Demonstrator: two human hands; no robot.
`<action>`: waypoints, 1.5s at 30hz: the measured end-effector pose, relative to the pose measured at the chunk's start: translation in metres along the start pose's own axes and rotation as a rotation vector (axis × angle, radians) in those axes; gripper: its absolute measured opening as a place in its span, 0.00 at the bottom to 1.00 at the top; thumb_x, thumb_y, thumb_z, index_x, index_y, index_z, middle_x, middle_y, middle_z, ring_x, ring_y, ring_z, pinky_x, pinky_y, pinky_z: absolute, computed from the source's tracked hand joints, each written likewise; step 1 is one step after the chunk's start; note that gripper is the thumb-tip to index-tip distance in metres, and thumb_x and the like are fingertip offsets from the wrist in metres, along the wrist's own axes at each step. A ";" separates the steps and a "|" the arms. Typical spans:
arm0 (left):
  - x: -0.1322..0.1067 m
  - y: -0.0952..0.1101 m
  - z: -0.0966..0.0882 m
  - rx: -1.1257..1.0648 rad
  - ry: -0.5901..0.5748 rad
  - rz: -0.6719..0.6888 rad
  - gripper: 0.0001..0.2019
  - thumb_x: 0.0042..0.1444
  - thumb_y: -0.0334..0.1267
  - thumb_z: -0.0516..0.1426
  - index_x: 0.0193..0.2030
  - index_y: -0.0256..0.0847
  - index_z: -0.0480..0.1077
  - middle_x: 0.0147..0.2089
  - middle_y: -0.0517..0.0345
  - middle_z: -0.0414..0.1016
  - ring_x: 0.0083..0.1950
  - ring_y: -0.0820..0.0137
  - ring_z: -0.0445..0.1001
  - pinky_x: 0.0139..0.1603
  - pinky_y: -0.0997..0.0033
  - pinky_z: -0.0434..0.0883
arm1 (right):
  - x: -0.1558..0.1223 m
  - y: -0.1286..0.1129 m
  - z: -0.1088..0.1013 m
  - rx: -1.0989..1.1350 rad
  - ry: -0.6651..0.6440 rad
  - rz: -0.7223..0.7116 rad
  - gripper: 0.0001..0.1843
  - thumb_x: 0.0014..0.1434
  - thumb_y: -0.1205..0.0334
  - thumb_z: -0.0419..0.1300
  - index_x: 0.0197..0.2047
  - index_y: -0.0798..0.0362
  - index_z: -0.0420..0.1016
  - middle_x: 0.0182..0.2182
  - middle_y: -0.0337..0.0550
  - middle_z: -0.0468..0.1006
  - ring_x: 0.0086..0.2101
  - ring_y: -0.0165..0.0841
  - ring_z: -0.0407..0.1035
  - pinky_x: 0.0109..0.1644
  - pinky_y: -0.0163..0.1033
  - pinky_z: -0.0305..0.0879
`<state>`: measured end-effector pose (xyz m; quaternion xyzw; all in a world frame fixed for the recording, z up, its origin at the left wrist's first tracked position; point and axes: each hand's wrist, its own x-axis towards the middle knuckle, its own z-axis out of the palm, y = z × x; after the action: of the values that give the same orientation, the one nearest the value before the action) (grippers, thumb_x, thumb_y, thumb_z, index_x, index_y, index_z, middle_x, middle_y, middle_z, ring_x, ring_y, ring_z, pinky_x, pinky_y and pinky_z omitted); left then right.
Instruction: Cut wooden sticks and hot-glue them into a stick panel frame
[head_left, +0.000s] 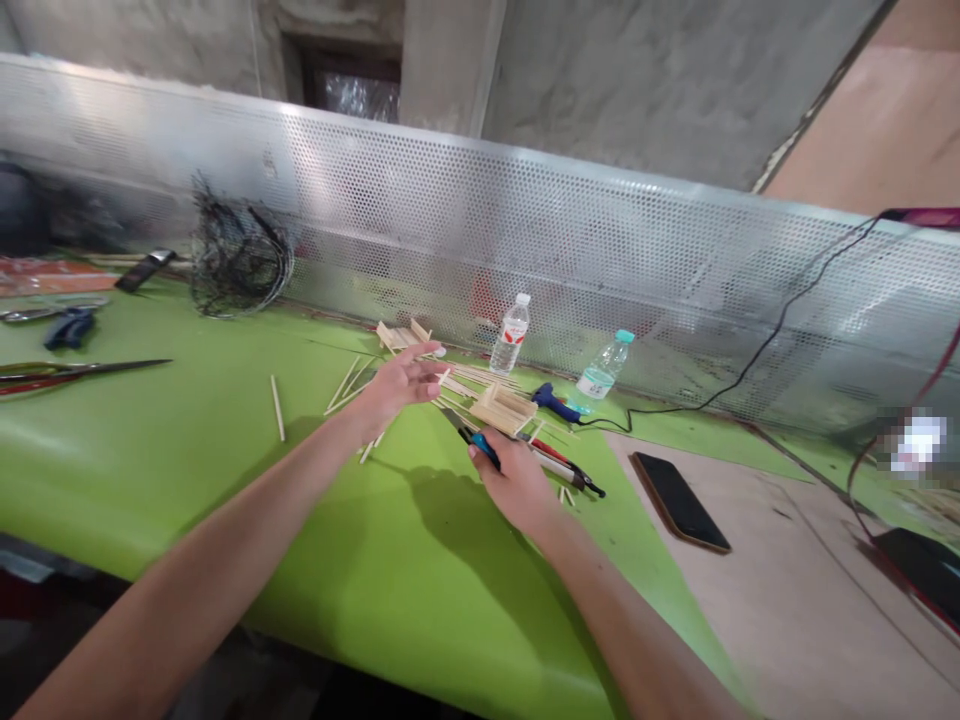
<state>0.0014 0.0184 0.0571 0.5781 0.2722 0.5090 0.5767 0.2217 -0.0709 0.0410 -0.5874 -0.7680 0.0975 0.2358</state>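
My left hand [401, 385] is raised above the green table [225, 470], fingers spread and holding nothing, just left of a pile of thin wooden sticks [480, 378]. My right hand [514, 480] rests on the table with its fingers closed round a blue-handled tool [474, 438] whose dark tip points toward the sticks. A small box built of wooden sticks [504, 408] stands just beyond the right hand. Another stick-built piece [401, 336] lies further back by the metal screen.
Two plastic water bottles [511, 335] [604, 372], a blue glue gun [555, 403] with a black cable, pens [566, 468], a phone [679, 500], loose sticks [277, 407], long scissors [75, 372], a wire tangle [236, 255]. A perforated metal screen [600, 250] runs along the back.
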 end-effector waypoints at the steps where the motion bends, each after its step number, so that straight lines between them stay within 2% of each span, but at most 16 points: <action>1: 0.000 -0.001 0.001 -0.002 -0.012 0.005 0.34 0.49 0.32 0.69 0.62 0.53 0.67 0.56 0.52 0.76 0.56 0.61 0.72 0.58 0.55 0.69 | 0.000 0.000 0.000 0.000 0.006 -0.005 0.10 0.68 0.57 0.52 0.34 0.49 0.65 0.25 0.39 0.72 0.25 0.32 0.65 0.30 0.35 0.48; 5: 0.000 -0.005 0.006 0.032 -0.015 0.019 0.35 0.46 0.34 0.71 0.62 0.51 0.68 0.56 0.52 0.76 0.54 0.62 0.73 0.55 0.55 0.70 | 0.000 -0.001 0.001 0.003 0.019 -0.003 0.09 0.68 0.57 0.51 0.35 0.49 0.64 0.25 0.39 0.72 0.25 0.32 0.64 0.29 0.35 0.48; 9: 0.001 -0.008 0.005 0.108 0.089 0.035 0.19 0.52 0.42 0.68 0.52 0.52 0.77 0.55 0.55 0.77 0.56 0.63 0.71 0.55 0.60 0.69 | 0.000 -0.001 0.002 0.011 0.021 0.012 0.09 0.68 0.57 0.51 0.35 0.49 0.64 0.25 0.39 0.72 0.25 0.32 0.65 0.29 0.35 0.48; 11: 0.002 -0.010 0.002 0.150 0.138 0.044 0.13 0.56 0.48 0.65 0.47 0.51 0.79 0.51 0.56 0.78 0.52 0.64 0.72 0.51 0.63 0.68 | 0.000 -0.001 0.002 0.005 0.022 0.023 0.10 0.68 0.57 0.51 0.34 0.49 0.64 0.24 0.38 0.71 0.24 0.32 0.64 0.29 0.35 0.47; 15: 0.003 -0.016 -0.002 0.176 0.162 0.013 0.17 0.58 0.56 0.61 0.47 0.49 0.79 0.42 0.54 0.79 0.43 0.67 0.72 0.43 0.66 0.68 | 0.000 -0.002 0.001 0.000 0.021 0.034 0.11 0.68 0.56 0.51 0.34 0.49 0.63 0.24 0.38 0.71 0.24 0.32 0.64 0.29 0.35 0.47; 18: 0.004 -0.019 0.000 0.113 0.170 0.034 0.18 0.58 0.58 0.59 0.39 0.45 0.78 0.36 0.55 0.77 0.35 0.71 0.71 0.37 0.69 0.67 | 0.000 -0.003 0.001 0.008 0.009 0.039 0.10 0.68 0.57 0.51 0.34 0.49 0.63 0.24 0.38 0.72 0.24 0.31 0.65 0.29 0.35 0.48; 22: 0.004 -0.018 0.003 0.033 0.319 0.037 0.19 0.60 0.55 0.58 0.30 0.41 0.72 0.24 0.61 0.68 0.24 0.78 0.61 0.27 0.73 0.59 | -0.001 -0.002 0.002 0.008 0.009 0.042 0.10 0.68 0.56 0.51 0.34 0.49 0.64 0.24 0.38 0.71 0.24 0.31 0.65 0.28 0.34 0.48; 27: 0.003 -0.013 0.003 -0.011 0.373 -0.034 0.17 0.62 0.51 0.58 0.30 0.39 0.72 0.21 0.64 0.62 0.20 0.80 0.55 0.23 0.75 0.55 | 0.000 -0.003 0.002 0.007 -0.006 0.057 0.10 0.68 0.56 0.51 0.35 0.49 0.64 0.24 0.37 0.71 0.23 0.30 0.63 0.27 0.34 0.47; 30: 0.004 -0.017 0.003 0.034 0.326 -0.050 0.17 0.61 0.52 0.59 0.33 0.39 0.74 0.21 0.64 0.63 0.21 0.80 0.56 0.24 0.76 0.57 | 0.000 -0.005 0.000 -0.006 0.001 0.054 0.10 0.68 0.57 0.51 0.34 0.50 0.64 0.24 0.36 0.70 0.23 0.30 0.63 0.28 0.34 0.47; 37: 0.003 -0.022 0.004 0.122 0.191 -0.078 0.18 0.52 0.55 0.65 0.37 0.40 0.77 0.31 0.57 0.76 0.26 0.77 0.68 0.30 0.74 0.66 | -0.001 -0.003 0.001 -0.003 0.004 0.044 0.10 0.68 0.56 0.51 0.34 0.50 0.64 0.24 0.36 0.70 0.24 0.29 0.63 0.28 0.34 0.47; 41: 0.002 -0.019 0.005 0.141 0.102 -0.110 0.16 0.52 0.53 0.66 0.39 0.42 0.79 0.38 0.54 0.79 0.37 0.71 0.76 0.39 0.70 0.70 | -0.001 -0.004 0.001 0.007 0.018 0.051 0.11 0.68 0.56 0.51 0.34 0.49 0.62 0.23 0.35 0.69 0.23 0.29 0.62 0.28 0.34 0.47; 43: 0.002 -0.019 0.005 0.159 0.097 -0.137 0.16 0.52 0.52 0.66 0.41 0.44 0.80 0.43 0.53 0.80 0.42 0.69 0.77 0.41 0.69 0.71 | -0.001 -0.004 0.000 0.023 0.021 0.069 0.11 0.68 0.55 0.50 0.34 0.49 0.61 0.23 0.35 0.69 0.22 0.29 0.62 0.27 0.34 0.46; 45: 0.002 -0.019 0.005 0.182 0.102 -0.160 0.17 0.51 0.52 0.66 0.44 0.46 0.80 0.44 0.53 0.80 0.44 0.68 0.76 0.42 0.69 0.71 | -0.001 -0.003 -0.001 0.041 0.029 0.082 0.11 0.69 0.55 0.49 0.35 0.49 0.60 0.22 0.34 0.68 0.21 0.29 0.61 0.25 0.34 0.46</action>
<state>0.0116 0.0219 0.0402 0.5780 0.3915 0.4630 0.5461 0.2194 -0.0732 0.0428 -0.6149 -0.7376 0.1141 0.2546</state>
